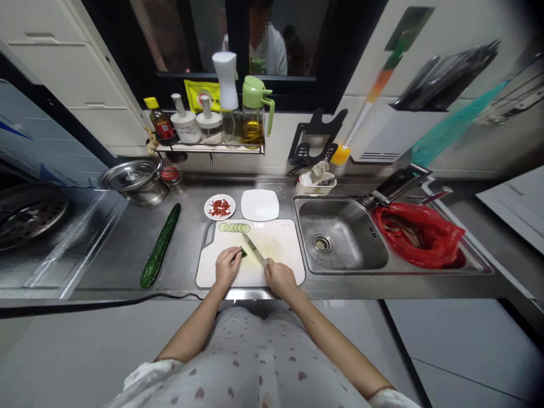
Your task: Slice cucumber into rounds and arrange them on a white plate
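A white cutting board [280,241] lies on the steel counter in front of me. My left hand [227,266] is closed on a small end piece of cucumber [243,253] and presses it to the board. My right hand [279,277] grips the handle of a knife [255,249], whose blade rests against the cucumber piece. Several cucumber slices [233,227] lie in a row along the board's far edge. A whole cucumber [160,246] lies on the counter to the left of the board.
Behind the board stand a small plate of chopped red chili [220,207] and a white plate [259,204]. A sink [340,235] sits to the right, with a red plastic bag [419,233] beside it. A steel pot [136,180] and a shelf of condiment bottles [208,122] are at the back left.
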Motion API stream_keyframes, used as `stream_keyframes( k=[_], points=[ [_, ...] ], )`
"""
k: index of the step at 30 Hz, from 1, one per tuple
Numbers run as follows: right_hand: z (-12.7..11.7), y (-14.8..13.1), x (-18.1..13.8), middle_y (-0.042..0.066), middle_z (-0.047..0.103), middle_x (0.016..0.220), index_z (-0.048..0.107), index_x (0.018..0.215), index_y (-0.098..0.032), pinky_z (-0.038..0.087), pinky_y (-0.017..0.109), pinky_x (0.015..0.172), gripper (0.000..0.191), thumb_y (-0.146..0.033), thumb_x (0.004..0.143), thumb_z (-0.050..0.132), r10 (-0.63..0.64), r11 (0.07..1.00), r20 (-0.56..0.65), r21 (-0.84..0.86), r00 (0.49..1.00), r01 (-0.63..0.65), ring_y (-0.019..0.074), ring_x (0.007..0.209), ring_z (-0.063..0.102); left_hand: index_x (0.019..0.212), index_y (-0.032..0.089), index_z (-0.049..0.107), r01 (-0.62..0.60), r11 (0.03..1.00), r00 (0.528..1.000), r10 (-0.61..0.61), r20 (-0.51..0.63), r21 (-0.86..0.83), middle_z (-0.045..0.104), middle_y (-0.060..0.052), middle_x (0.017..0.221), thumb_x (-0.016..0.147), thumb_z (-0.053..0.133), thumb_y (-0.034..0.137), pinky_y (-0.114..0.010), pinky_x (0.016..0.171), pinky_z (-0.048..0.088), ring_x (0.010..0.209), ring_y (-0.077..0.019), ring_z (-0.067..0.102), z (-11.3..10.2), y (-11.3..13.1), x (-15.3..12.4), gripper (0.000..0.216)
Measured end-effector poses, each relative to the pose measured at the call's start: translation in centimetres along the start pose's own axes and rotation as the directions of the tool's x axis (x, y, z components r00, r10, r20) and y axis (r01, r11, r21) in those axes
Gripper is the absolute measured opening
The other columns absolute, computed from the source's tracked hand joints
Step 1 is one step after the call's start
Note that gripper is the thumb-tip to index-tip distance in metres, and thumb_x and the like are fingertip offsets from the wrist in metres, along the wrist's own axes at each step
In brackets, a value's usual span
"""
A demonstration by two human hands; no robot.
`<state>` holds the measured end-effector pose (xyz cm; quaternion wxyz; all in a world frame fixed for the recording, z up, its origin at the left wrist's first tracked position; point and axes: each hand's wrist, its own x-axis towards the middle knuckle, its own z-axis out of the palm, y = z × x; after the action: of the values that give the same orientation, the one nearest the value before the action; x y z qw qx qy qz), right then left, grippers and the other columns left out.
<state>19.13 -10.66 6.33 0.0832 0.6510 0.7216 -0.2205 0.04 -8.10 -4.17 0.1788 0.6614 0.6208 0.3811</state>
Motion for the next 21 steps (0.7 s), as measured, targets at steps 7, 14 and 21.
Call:
stream_keyframes(
  k=[7,14,21],
  points=[
    [0.1,-1.0,0.0,0.012,0.071,0.093,0.055,0.112,-0.018,0.041,0.029,0.075,0.027,-0.024,0.098,0.032,-0.047,0.998,0.013,-0.032,0.999,0.048,0.0217,0.090,0.067,0.102,0.025,0.072,-0.072,0.997,0.997,0.071,-0.044,-0.016,0.071,-0.005,0.103,0.092,0.052,0.032,-0.033,0.092,0.048,0.098,-0.0170,0.064,0.3,-0.7,-0.2,0.024],
    [0.6,-1.6,0.1,0.012,0.071,0.093,0.055,0.108,-0.017,0.042,0.029,0.074,0.027,-0.021,0.097,0.031,-0.082,0.996,0.018,-0.037,0.997,0.082,0.0225,0.090,0.067,0.104,0.026,0.071,-0.003,0.998,0.999,0.000,0.035,0.061,0.070,-0.005,0.107,0.093,0.050,0.033,-0.034,0.095,0.046,0.102,-0.0175,0.062,0.3,-0.6,-0.1,0.025],
    [0.3,-2.0,0.0,0.012,0.071,0.094,0.055,0.110,-0.017,0.043,0.030,0.074,0.028,-0.021,0.097,0.030,-0.069,0.997,0.028,-0.037,0.997,0.070,0.0226,0.091,0.067,0.101,0.025,0.071,-0.052,0.997,0.999,0.052,0.004,0.060,0.070,-0.005,0.105,0.093,0.051,0.031,-0.033,0.093,0.046,0.099,-0.0172,0.063,0.4,-0.8,-0.1,0.023]
  ],
)
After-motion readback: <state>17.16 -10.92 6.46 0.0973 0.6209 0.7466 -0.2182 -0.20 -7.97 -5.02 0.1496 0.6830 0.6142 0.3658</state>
